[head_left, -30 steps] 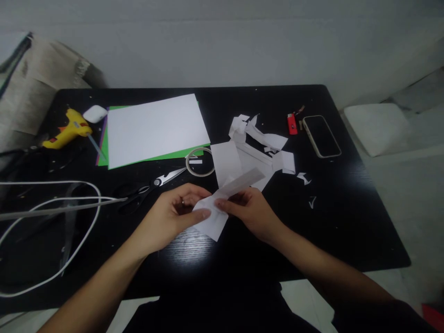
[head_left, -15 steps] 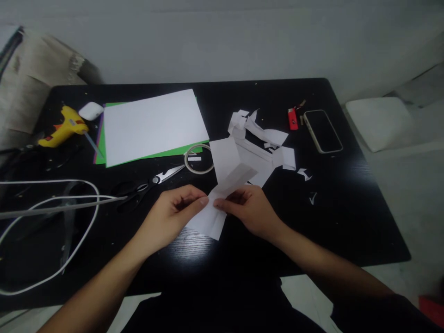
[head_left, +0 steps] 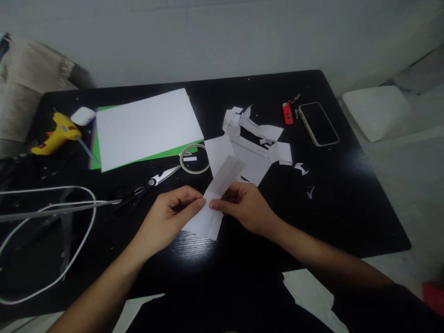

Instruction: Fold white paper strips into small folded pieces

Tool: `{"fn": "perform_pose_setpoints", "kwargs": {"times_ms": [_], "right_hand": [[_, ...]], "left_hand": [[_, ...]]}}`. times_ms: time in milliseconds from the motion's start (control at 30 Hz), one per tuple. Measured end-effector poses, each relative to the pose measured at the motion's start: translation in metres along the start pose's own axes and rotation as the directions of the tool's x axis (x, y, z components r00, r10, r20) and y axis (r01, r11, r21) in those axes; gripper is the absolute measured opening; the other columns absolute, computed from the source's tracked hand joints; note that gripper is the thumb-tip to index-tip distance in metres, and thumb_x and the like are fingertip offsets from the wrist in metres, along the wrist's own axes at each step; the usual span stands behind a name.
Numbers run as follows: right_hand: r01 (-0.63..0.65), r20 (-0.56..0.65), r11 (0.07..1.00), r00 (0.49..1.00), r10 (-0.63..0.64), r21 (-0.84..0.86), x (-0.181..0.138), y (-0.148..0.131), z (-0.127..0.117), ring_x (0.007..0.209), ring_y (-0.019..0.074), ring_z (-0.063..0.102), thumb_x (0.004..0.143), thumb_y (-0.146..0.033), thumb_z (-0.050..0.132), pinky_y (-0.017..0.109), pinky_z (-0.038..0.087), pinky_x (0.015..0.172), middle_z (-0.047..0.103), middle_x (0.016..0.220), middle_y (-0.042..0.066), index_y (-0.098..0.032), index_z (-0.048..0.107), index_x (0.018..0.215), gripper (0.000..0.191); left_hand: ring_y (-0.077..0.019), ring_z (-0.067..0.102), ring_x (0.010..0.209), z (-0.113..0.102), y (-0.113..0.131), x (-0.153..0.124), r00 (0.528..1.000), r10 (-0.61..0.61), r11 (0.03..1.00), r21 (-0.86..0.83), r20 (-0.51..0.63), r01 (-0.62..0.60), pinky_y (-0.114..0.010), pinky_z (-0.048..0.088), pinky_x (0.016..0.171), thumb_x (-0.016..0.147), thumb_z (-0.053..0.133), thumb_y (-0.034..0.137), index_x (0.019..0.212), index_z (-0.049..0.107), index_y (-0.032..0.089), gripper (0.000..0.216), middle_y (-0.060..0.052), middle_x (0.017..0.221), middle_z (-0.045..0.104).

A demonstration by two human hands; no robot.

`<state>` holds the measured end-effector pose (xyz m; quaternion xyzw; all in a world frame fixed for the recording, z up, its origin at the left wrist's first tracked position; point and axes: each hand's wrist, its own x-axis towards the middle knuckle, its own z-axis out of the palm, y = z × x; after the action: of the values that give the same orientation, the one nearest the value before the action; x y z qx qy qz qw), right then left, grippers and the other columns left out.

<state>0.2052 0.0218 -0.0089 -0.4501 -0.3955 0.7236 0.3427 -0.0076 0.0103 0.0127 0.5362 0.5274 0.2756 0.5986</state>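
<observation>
A folded piece of white paper (head_left: 206, 224) is held between both hands above the near middle of the dark table (head_left: 347, 208). Its left part is gripped by the left hand (head_left: 173, 212), with the thumb laid on top and the fingers curled behind. Its right part is pinched by the right hand (head_left: 248, 206), whose thumb is pressed on the paper just beside the left thumb; the two thumbs are set close together but apart. A narrow panel of the paper is angled away toward the far right, while a wider part is spread below the thumbs toward the near edge.

Just beyond the hands, cut and creased white paper pieces (head_left: 255, 159) are heaped loosely, and a small torn scrap (head_left: 301, 169) is seen to their right. On the left of the heap, a ring of tape (head_left: 193, 172) is laid flat, with the tip of the black-handled scissors (head_left: 151, 182) pointed at it. Farther left, a white sheet (head_left: 147, 129) is stacked over a green sheet (head_left: 166, 155), and a yellow glue gun (head_left: 58, 134) is placed beside them. A looped white cable (head_left: 93, 217) is stretched across the near left. At the far right, a red lighter (head_left: 287, 114) and a phone (head_left: 319, 125) are set side by side.
</observation>
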Motion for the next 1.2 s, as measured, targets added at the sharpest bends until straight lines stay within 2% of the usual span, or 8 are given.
{"fn": "perform_pose_setpoints", "kwargs": {"times_ms": [467,700,800,867,967,1033,1133,1200], "right_hand": [[-0.010,0.043,1.000,0.999,0.011,-0.020,0.000,0.000,-0.001,0.074,0.0185,0.077,0.069,-0.040,0.096,0.031,0.063,0.070,0.083,0.084,0.004,-0.019,0.084,0.089,0.032],[0.022,0.029,0.998,0.999,-0.020,-0.066,-0.002,0.001,0.000,0.081,0.0208,0.079,0.075,-0.040,0.093,0.034,0.063,0.077,0.084,0.088,0.003,-0.021,0.084,0.091,0.027],[0.174,-0.040,0.974,0.983,-0.182,-0.143,-0.005,0.000,0.001,0.082,0.0201,0.078,0.080,-0.034,0.089,0.034,0.063,0.078,0.083,0.085,0.002,-0.024,0.083,0.086,0.014],[0.296,0.010,0.933,0.954,-0.300,-0.203,-0.007,-0.001,0.001,0.087,0.0208,0.079,0.082,-0.029,0.087,0.036,0.063,0.084,0.083,0.089,0.001,-0.026,0.083,0.088,0.008],[0.457,0.060,0.849,0.887,-0.458,-0.266,-0.011,-0.004,0.001,0.095,0.0215,0.078,0.090,-0.024,0.080,0.039,0.062,0.092,0.083,0.097,0.002,-0.028,0.082,0.089,0.005],[0.501,0.051,0.818,0.859,-0.509,-0.283,-0.012,-0.005,0.002,0.100,0.0221,0.077,0.091,-0.020,0.078,0.041,0.060,0.097,0.082,0.101,0.003,-0.028,0.080,0.090,0.008],[0.393,-0.102,0.883,0.897,-0.429,-0.258,-0.009,-0.005,0.001,0.098,0.0208,0.073,0.086,-0.018,0.080,0.039,0.059,0.095,0.076,0.100,0.003,-0.025,0.075,0.092,0.010],[0.207,-0.167,0.973,0.961,-0.222,-0.106,-0.005,-0.005,0.000,0.084,0.0176,0.070,0.085,-0.026,0.082,0.035,0.060,0.086,0.072,0.090,0.000,-0.024,0.070,0.091,0.013]], "left_hand": [[-0.0115,0.063,0.059,0.002,0.000,0.003,1.000,0.010,1.000,-0.015,0.021,-0.010,-0.020,0.050,0.054,0.097,0.071,0.039,0.089,0.075,0.018,0.022,0.000,0.070,0.071],[-0.0113,0.068,0.065,0.002,-0.003,0.002,0.992,0.112,0.994,-0.014,-0.055,-0.113,-0.019,0.052,0.059,0.093,0.078,0.032,0.101,0.075,0.021,0.014,0.001,0.078,0.075],[-0.0125,0.070,0.073,0.000,-0.002,-0.002,0.956,0.272,0.951,0.179,-0.106,-0.251,-0.022,0.055,0.066,0.092,0.079,0.026,0.101,0.077,0.023,0.010,0.001,0.084,0.076],[-0.0142,0.073,0.084,-0.002,-0.001,-0.005,0.909,0.406,0.885,0.289,-0.093,-0.366,-0.025,0.058,0.077,0.093,0.078,0.020,0.101,0.078,0.024,0.009,0.000,0.093,0.078],[-0.0159,0.075,0.093,-0.004,-0.002,-0.007,0.844,0.535,0.804,0.335,-0.047,-0.491,-0.029,0.060,0.084,0.095,0.075,0.013,0.102,0.076,0.023,0.013,-0.002,0.099,0.079],[-0.0167,0.075,0.095,-0.004,-0.003,-0.007,0.820,0.570,0.781,0.337,-0.041,-0.526,-0.030,0.061,0.085,0.095,0.073,0.011,0.103,0.074,0.023,0.014,-0.002,0.099,0.079],[-0.0196,0.075,0.101,-0.004,-0.004,-0.006,0.791,0.608,0.754,0.356,-0.064,-0.551,-0.036,0.061,0.091,0.096,0.071,0.009,0.102,0.073,0.023,0.015,-0.003,0.101,0.078],[-0.0229,0.074,0.107,-0.005,-0.004,-0.004,0.757,0.648,0.717,0.402,-0.084,-0.570,-0.042,0.060,0.097,0.095,0.071,0.009,0.100,0.074,0.023,0.015,-0.004,0.103,0.078]]}}
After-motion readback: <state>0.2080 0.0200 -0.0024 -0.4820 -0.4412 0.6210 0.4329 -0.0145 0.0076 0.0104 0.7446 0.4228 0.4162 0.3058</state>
